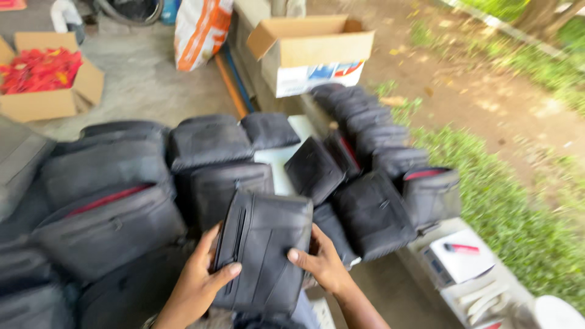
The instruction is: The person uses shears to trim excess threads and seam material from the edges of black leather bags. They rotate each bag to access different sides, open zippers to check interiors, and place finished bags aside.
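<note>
While both hands clamp black pouch (263,250) at 6 o'clock, left hand (198,283) wraps spine edge, thumb on front; right hand (323,262) pins opposite edge — steadied upright for handling. Finished pouches (365,128) stacked 12–3 o'clock, cardboard box (311,52) beyond.

Left hand (204,277): forearm rising from the lower edge, palm turned inward, thumb laid flat across the front, fingers curled behind, closed in a grip. Right hand (323,262): forearm angled in from the lower right, thumb forward, fingers wrapped around the side.
</note>
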